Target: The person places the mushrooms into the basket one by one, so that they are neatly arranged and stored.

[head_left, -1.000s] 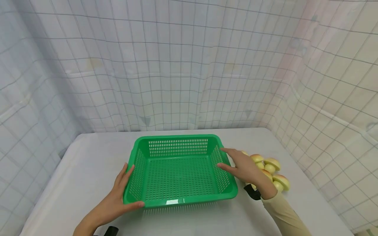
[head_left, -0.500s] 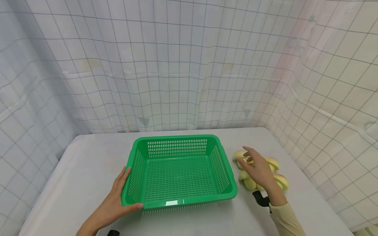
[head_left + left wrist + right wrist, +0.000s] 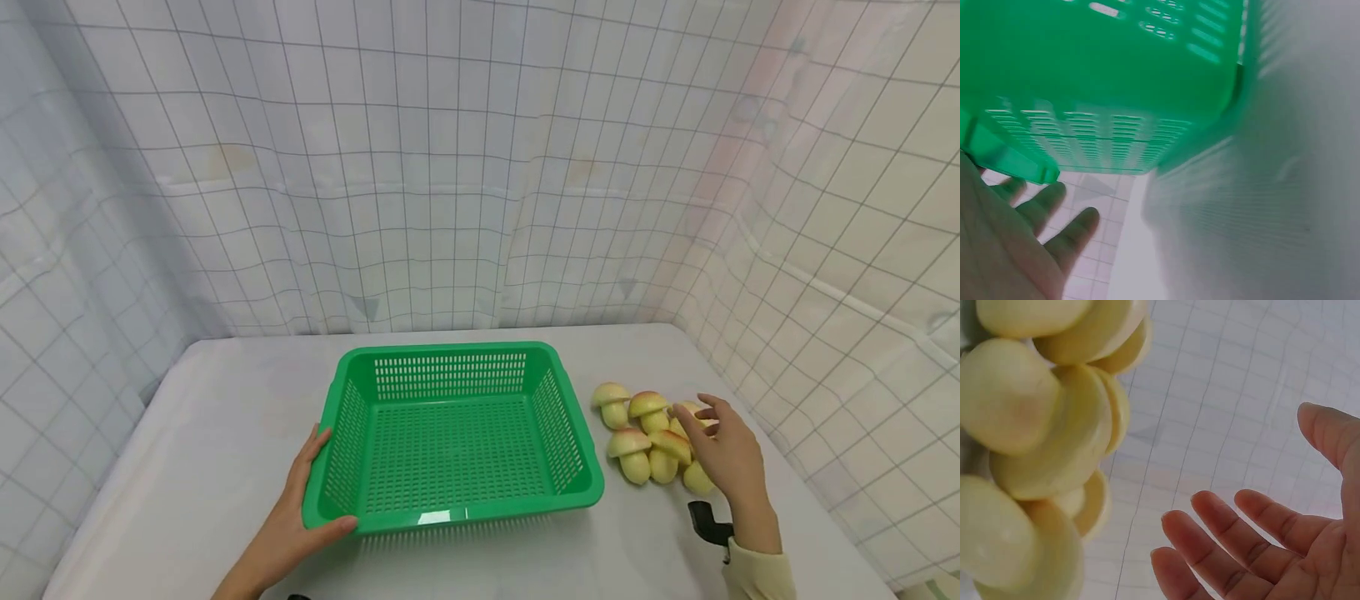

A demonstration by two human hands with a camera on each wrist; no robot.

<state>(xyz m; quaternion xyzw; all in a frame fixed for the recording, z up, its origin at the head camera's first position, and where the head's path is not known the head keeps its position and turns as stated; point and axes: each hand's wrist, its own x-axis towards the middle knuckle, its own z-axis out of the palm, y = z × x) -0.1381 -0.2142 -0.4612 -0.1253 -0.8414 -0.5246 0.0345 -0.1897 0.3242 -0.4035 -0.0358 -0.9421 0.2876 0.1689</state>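
A green slotted plastic basket (image 3: pixel 577 492) stands empty in the middle of the white table. My left hand (image 3: pixel 311 492) rests against its near left corner, with the thumb along the front rim and straight fingers up the left wall. In the left wrist view the basket (image 3: pixel 1116 75) fills the top, above my spread left fingers (image 3: pixel 1054 212). Several yellow toy mushrooms (image 3: pixel 637 433) with reddish caps lie in a cluster right of the basket. My right hand (image 3: pixel 720 442) hovers over the cluster's right side, fingers relaxed and holding nothing. The right wrist view shows the mushrooms (image 3: pixel 1035 425) beside my right hand (image 3: pixel 1254 550), its palm showing.
Checked white sheets hang as walls behind and on both sides of the table (image 3: pixel 225 417). A black wrist strap (image 3: pixel 707 521) shows near my right sleeve. The table's right edge runs close behind the mushrooms.
My right hand has left the basket's right wall and moved right, over the mushrooms. The left hand stays at the near left corner, and the basket has barely shifted.
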